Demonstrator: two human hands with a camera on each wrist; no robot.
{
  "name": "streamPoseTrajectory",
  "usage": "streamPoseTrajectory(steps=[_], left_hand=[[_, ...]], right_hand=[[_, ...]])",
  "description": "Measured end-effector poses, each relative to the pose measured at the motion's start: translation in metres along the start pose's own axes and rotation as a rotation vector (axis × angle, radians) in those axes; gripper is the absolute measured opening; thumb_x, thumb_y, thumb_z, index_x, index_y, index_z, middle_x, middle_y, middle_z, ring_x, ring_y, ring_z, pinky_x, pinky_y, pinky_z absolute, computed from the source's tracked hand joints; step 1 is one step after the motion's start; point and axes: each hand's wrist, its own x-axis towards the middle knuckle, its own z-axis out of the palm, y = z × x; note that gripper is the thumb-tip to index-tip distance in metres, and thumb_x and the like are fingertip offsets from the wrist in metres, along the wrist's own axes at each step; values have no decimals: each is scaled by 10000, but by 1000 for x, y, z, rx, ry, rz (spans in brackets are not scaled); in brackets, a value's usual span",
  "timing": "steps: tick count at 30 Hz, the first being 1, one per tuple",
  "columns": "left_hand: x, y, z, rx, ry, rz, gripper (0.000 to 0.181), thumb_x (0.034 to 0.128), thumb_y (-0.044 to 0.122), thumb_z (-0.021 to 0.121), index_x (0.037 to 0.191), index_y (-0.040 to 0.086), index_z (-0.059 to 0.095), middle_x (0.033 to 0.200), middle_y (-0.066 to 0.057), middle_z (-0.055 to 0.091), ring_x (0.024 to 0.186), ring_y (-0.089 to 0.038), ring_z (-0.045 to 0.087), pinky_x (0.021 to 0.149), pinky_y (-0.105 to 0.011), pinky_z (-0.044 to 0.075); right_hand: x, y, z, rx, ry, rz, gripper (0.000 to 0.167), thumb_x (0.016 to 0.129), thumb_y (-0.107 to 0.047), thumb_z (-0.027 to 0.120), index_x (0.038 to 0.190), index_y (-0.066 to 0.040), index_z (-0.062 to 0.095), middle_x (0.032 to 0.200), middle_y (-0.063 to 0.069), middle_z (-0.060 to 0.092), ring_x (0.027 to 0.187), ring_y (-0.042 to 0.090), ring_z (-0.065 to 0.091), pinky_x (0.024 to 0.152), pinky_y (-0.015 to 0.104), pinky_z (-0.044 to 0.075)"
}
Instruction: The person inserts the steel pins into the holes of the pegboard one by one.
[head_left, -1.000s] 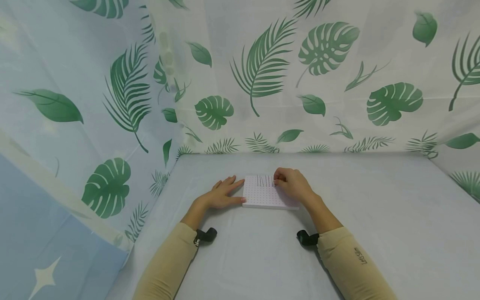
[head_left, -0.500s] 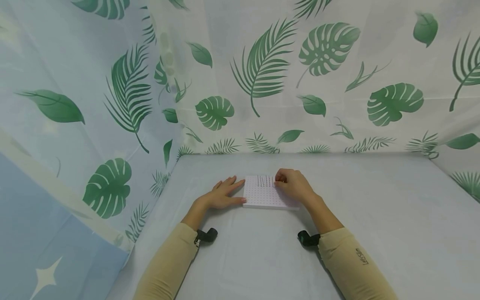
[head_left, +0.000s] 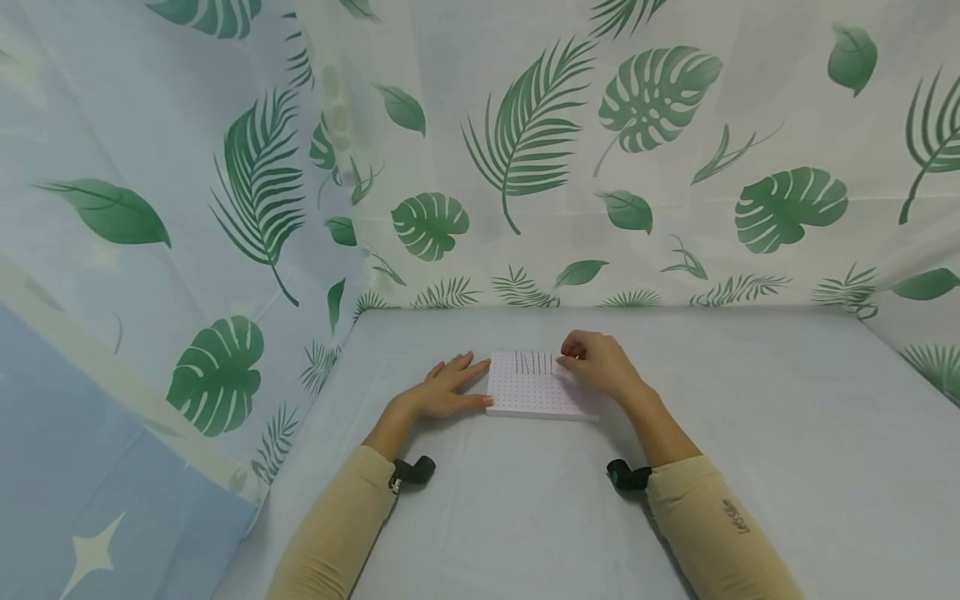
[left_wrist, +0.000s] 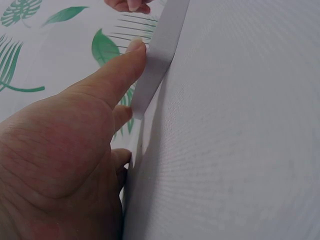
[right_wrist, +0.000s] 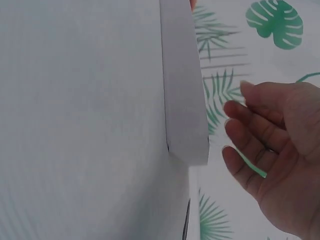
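A white board (head_left: 525, 402) with a grid of small holes lies flat on the table in the head view. Several thin dark pins (head_left: 533, 363) stand in a row along its far side. My left hand (head_left: 442, 390) is spread out, its thumb and a finger touching the board's left edge. In the left wrist view that thumb (left_wrist: 125, 67) lies against the board's corner. Just right of the last pin is my right hand (head_left: 602, 365). In the right wrist view its fingers (right_wrist: 250, 132) bend loosely, with nothing seen between them and a gap to the pins (right_wrist: 225, 57).
A pale cloth covers the table (head_left: 750, 400). Behind it hangs a white curtain (head_left: 540, 250) printed with green leaves, and another stretch of it hangs at the left. Black wrist cameras (head_left: 415, 470) sit at both sleeve cuffs.
My right hand has let go of the rightmost pin and drawn away to the right, so that pin shows in full. The left hand and the board have stayed put.
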Motion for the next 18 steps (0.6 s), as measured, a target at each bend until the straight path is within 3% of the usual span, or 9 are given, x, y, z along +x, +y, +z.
streamPoseTrajectory(steps=[10, 18], left_hand=[[2, -2, 0, 10, 1, -7, 850, 963, 698, 559, 1666, 333, 249, 1767, -74, 91, 1644, -275, 20, 1314, -539, -20], [1, -1, 1, -2, -2, -4, 849, 965, 687, 564, 1666, 323, 254, 1766, -84, 91, 1643, -278, 20, 1314, -539, -23]], right_hand=[[-6, 8, -21, 19, 47, 20, 131, 990, -177, 712, 1063, -68, 718, 984, 108, 744, 904, 267, 655, 775, 371, 539], [-10, 19, -32, 12, 66, 40, 165, 1005, -205, 697, 1075, -56, 710, 1014, 136, 745, 954, 307, 672, 811, 421, 549]])
